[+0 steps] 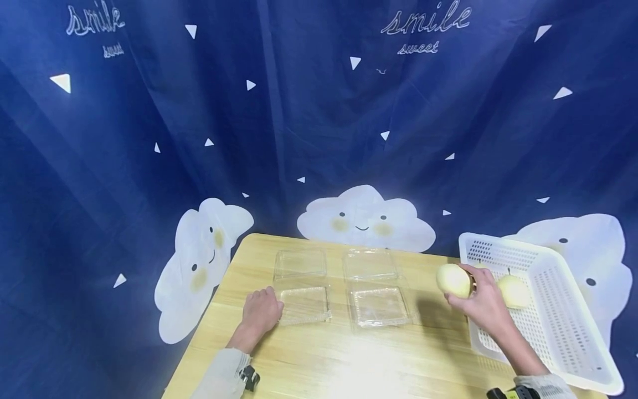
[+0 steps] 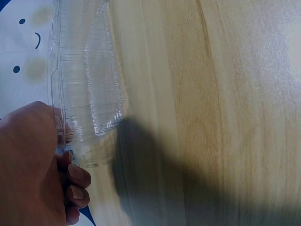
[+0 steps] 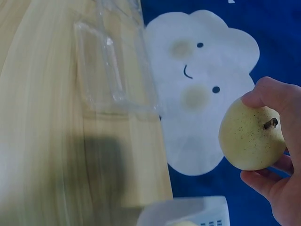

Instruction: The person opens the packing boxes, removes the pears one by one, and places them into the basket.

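Observation:
A pale yellow speckled pear [image 3: 249, 134] with a short brown stem is gripped between the thumb and fingers of my right hand [image 1: 484, 306]. That hand holds it up beside the left side of a white perforated basket [image 1: 568, 310]. Behind the hand, another pear [image 1: 514, 292] lies in the basket, and a further one is partly hidden. At the left, my left hand [image 1: 261, 313] pinches the near left edge of an open clear plastic clamshell box [image 1: 305, 305]; its fingers [image 2: 77, 181] are curled. To its right rests a second clear clamshell box [image 1: 381, 306], also open with its lid spread back.
Both boxes stand on a light wooden table [image 1: 299, 360] with a bright glare near its front. A dark blue curtain [image 1: 319, 111] with white clouds and triangles hangs right behind the table. The basket stands at the table's right side.

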A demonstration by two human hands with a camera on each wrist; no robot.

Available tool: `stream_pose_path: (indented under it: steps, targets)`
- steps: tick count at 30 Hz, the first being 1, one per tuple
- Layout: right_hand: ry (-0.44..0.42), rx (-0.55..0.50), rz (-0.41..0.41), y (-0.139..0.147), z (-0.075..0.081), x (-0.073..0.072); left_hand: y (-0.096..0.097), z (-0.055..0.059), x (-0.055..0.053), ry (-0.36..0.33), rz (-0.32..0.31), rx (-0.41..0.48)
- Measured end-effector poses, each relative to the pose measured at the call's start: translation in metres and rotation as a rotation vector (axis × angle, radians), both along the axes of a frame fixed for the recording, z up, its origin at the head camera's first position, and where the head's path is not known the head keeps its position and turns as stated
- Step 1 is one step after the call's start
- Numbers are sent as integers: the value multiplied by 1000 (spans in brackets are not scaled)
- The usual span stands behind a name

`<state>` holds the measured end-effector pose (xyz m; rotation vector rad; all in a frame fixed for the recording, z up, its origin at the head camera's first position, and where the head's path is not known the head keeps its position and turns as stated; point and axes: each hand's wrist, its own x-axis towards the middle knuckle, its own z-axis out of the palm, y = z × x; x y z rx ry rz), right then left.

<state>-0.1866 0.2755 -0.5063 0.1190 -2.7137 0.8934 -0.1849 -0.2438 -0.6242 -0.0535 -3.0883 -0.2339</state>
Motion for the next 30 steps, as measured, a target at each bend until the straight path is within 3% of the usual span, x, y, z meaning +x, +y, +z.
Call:
stream_pose_path:
  steps: [11, 30]
  targets:
    - [-36, 19, -61, 36, -4, 9, 2, 4, 1, -43, 9, 27]
    - [-104, -14, -147, 81, -11, 6, -3, 3, -3, -2, 9, 50]
